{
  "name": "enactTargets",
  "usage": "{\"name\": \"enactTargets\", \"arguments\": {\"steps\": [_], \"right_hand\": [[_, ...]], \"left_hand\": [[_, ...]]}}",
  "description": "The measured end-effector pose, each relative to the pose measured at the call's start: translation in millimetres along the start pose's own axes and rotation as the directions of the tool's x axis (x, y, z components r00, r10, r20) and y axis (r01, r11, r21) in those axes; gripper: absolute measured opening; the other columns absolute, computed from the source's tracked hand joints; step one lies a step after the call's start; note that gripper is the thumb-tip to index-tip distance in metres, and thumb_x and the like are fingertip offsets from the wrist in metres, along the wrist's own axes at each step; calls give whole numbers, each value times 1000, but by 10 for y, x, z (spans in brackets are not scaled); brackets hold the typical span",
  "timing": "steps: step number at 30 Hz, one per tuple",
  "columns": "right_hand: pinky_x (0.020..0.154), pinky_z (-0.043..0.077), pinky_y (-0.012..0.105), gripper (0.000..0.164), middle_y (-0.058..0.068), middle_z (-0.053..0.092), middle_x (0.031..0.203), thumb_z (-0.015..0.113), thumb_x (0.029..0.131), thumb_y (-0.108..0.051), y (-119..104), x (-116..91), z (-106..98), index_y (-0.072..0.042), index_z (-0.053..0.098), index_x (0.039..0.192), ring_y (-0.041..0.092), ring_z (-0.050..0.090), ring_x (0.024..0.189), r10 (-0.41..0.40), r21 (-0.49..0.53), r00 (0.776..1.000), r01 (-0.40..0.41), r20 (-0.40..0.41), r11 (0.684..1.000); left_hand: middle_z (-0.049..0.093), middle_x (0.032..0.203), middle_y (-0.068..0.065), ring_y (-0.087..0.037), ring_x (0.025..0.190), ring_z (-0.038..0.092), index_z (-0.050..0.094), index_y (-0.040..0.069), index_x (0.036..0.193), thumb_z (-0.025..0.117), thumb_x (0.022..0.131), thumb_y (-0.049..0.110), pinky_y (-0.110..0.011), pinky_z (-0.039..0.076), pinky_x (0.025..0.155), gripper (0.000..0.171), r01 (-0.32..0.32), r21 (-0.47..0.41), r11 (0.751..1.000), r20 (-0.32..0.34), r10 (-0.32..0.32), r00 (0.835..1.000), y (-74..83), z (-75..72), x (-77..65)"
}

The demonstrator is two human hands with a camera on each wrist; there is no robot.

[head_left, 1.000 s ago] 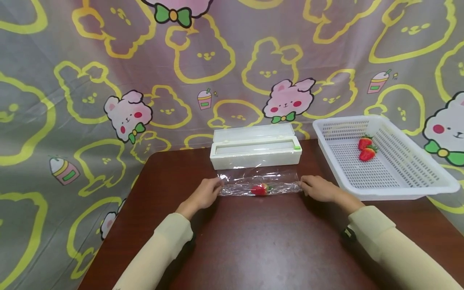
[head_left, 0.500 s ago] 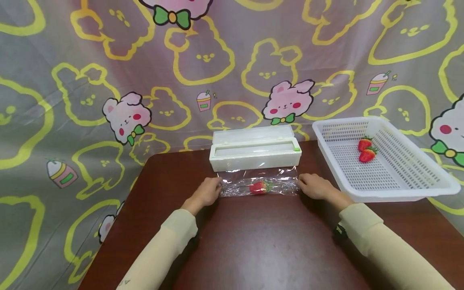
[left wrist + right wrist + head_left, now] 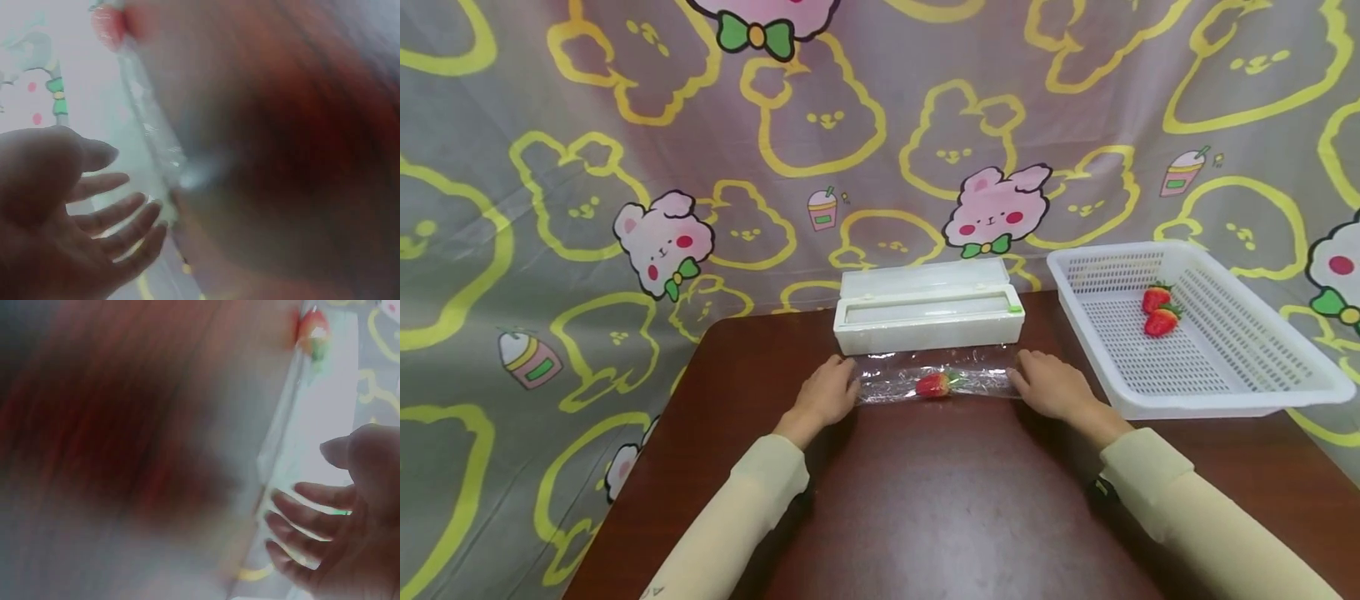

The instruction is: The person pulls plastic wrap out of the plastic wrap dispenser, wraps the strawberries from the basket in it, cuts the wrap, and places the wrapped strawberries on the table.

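Observation:
A red strawberry with green leaves lies wrapped in a strip of clear plastic film on the table. My left hand is at the film's left end and my right hand at its right end. In the left wrist view the thumb and fingers of the left hand stand apart, fingertips right at the film's edge. Similarly loose and parted are the fingers of the right hand in its wrist view, beside the film. Both wrist views catch the strawberry blurred near the top.
Just behind the film stands a long white film dispenser box with its lid raised. To the right, a white perforated plastic basket holds two strawberries. A patterned curtain hangs behind the dark brown table.
Both hands have loosened from the film's ends, their fingers now parted. The film has settled lower around the strawberry, which has shifted slightly left. The box and basket stay put.

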State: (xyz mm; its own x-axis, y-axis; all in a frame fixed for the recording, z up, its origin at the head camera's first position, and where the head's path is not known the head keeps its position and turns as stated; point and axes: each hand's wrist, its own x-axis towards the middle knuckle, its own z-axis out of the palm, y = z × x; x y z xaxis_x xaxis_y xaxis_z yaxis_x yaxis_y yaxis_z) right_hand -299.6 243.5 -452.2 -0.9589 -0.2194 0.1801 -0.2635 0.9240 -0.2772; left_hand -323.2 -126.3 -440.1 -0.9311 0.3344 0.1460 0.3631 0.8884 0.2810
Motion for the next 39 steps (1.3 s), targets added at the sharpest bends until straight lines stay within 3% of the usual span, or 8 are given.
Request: {"name": "enactTargets", "arguments": {"steps": [2, 5, 7, 9, 13, 18, 27, 39], "right_hand": [[73, 51, 57, 25, 16, 65, 101, 63, 97, -21, -111, -12, -34, -1, 63, 111, 39, 63, 95, -110, -36, 991, 108, -72, 994], [79, 51, 56, 30, 16, 64, 108, 70, 91, -13, -308, 16, -75, 2, 65, 117, 37, 61, 100, -285, -57, 949, 280, -135, 958], [82, 52, 54, 30, 13, 64, 109, 71, 91, -12, -442, 44, -84, 0, 67, 117, 33, 62, 101, -347, -29, 931, 346, -111, 938], [83, 53, 51, 29, 11, 64, 107, 71, 92, -13, -541, 78, -56, 0, 68, 118, 29, 63, 98, -370, 5, 927, 371, -58, 929], [84, 55, 50, 29, 9, 64, 107, 70, 95, -17, -585, 117, 71, -1, 68, 119, 26, 64, 97, -335, 50, 939, 332, 79, 942], [80, 56, 51, 27, 7, 61, 104, 70, 95, -24, -463, 101, 178, -6, 67, 115, 25, 62, 95, -309, 64, 933, 302, 187, 951], [76, 55, 52, 36, 8, 62, 106, 74, 92, -32, -232, 124, 102, -9, 67, 118, 27, 63, 98, -253, 67, 944, 244, 212, 967], [62, 50, 46, 37, 1, 59, 86, 77, 88, -43, -27, 19, 33, -11, 63, 100, 22, 59, 81, -113, -4, 973, 116, 202, 993]], "left_hand": [[61, 106, -12, -29, 93, 62, 67, 3, 113, 64, 99, 15, -48, 54, 78, 19, -55, -26, 998, -25, 54, 998, 73, -53, -11], [64, 109, -16, -32, 100, 64, 68, -2, 116, 63, 99, 11, -48, 54, 86, 23, -172, -117, 978, -18, 171, 985, 255, -113, -3], [65, 109, -18, -33, 103, 64, 68, -5, 116, 62, 99, 10, -48, 54, 90, 23, -232, -181, 956, 25, 240, 970, 400, -127, 14], [65, 106, -17, -32, 102, 64, 68, -5, 116, 61, 100, 10, -46, 53, 91, 23, -254, -208, 945, 72, 274, 959, 505, -82, 50], [64, 107, -16, -31, 104, 63, 65, -3, 119, 58, 102, 13, -46, 52, 93, 25, -235, -188, 954, 129, 261, 957, 579, 86, 116], [61, 109, -16, -32, 106, 59, 63, 0, 122, 58, 103, 16, -48, 50, 94, 26, -182, -172, 968, 189, 214, 958, 451, 223, 117], [63, 115, -17, -31, 107, 57, 67, 2, 125, 59, 102, 16, -48, 48, 96, 28, -124, -177, 976, 189, 158, 969, 162, 162, 78], [64, 109, -17, -32, 105, 60, 68, -2, 120, 61, 99, 10, -49, 49, 96, 25, -85, -174, 981, 172, 116, 978, -6, 70, -50]]}}
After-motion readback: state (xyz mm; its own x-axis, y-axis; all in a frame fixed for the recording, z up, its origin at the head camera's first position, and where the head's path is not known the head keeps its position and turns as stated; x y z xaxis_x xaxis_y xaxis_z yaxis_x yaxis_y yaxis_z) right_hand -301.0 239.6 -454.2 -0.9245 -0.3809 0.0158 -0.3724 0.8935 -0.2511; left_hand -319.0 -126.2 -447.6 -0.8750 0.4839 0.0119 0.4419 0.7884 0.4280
